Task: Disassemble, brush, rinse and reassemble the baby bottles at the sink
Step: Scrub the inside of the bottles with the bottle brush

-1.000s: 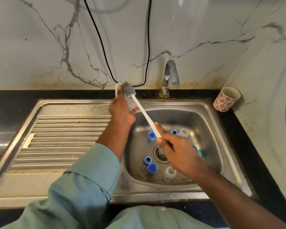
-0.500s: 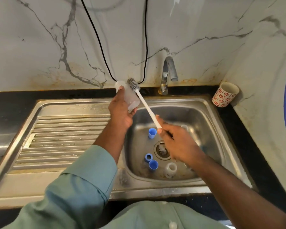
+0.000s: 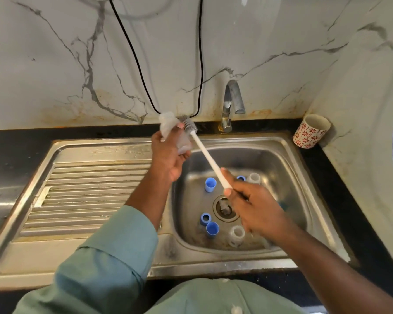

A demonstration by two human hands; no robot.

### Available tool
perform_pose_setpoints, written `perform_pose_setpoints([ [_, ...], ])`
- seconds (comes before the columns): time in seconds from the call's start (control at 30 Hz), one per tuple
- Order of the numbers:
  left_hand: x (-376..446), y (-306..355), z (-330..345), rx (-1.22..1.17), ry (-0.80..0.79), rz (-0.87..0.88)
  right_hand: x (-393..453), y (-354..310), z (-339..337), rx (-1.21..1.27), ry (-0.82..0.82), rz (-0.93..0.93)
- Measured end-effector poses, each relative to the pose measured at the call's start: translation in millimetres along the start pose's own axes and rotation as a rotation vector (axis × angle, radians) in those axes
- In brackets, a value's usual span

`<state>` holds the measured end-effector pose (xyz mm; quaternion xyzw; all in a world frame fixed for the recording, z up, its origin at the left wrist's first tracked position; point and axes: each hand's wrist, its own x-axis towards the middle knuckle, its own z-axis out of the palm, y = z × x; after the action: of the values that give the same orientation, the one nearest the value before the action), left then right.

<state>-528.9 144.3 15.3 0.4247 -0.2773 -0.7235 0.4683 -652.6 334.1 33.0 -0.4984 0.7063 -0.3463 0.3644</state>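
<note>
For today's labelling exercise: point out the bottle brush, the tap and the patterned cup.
bottle brush [image 3: 208,155]: head view, on its white handle.
tap [image 3: 231,96]: head view, on its curved metal spout.
patterned cup [image 3: 309,133]: head view, on its red-flowered side wall.

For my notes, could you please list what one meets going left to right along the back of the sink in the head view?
Drainboard → bottle in the left hand → brush head → tap → patterned cup.

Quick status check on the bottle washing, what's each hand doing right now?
Left hand grips clear bottle. Right hand holds brush handle, bristles beside the bottle. Blue caps loose in sink; nothing blocking.
</note>
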Motion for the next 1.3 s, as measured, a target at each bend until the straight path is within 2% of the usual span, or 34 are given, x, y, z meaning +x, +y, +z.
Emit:
perform_pose_setpoints([
  [0.07,-4.6,-8.5,5.4,-0.027,-0.029,-0.023,9.3,-3.0,-0.2,0.004,0.033,0.024],
  [0.17,-0.1,1.1,3.6,-0.186,0.085,-0.047,-8.7,2.5,0.3,-0.018,0.006,-0.046],
  [0.23,1.1,-0.4,3.2,-0.064,0.125,-0.039,-15.8,1.4,3.5,0.0,-0.016,-0.047],
  [0.3,-4.4,-6.7,9.9,0.042,0.113,-0.051,-0.8,2.2,6.2,0.004,0.036,-0.018],
  [0.43,-0.6,5.9,6.2,-0.066,0.174,-0.079,-6.9,0.2,-1.1,-0.017,0.012,-0.068],
  [0.5,-0.9,4.0,1.2,-0.023,0.106,-0.09,-15.9,-3.8,-3.8,0.019,-0.012,-0.047],
  [0.57,-6.3,-7.7,2.4,0.029,-0.012,-0.127,-3.7,-3.3,-3.9,0.03,0.042,-0.02],
  [0.63,-7.0,-9.6,2.3,-0.041,-0.077,-0.141,1.3,-5.7,-4.1,0.007,0.05,-0.012],
  [0.7,-2.8,2.0,0.0,-0.122,0.003,-0.133,-11.3,-0.2,-3.5,0.032,0.013,-0.004],
  [0.77,-0.8,5.8,0.9,-0.051,0.132,-0.084,-25.8,1.0,-0.5,0.07,-0.036,0.02],
  [0.8,-2.3,1.7,3.5,0.021,0.145,-0.055,-22.4,1.6,1.3,0.062,-0.024,0.023],
  [0.9,-7.3,-7.5,13.9,0.011,0.089,-0.068,-7.2,-3.2,2.1,0.038,0.009,0.006],
  [1.03,2.3,6.1,0.0,-0.302,0.031,-0.131,-27.0,-5.6,-11.0,0.166,-0.076,0.054],
  [1.17,-6.8,-15.1,3.3,-0.181,-0.086,-0.198,-11.3,-10.6,-14.5,0.146,-0.008,0.072],
  [1.3,-0.9,-0.6,-0.7,-0.131,0.014,-0.186,-26.8,-6.4,-17.5,0.157,-0.082,0.1],
])
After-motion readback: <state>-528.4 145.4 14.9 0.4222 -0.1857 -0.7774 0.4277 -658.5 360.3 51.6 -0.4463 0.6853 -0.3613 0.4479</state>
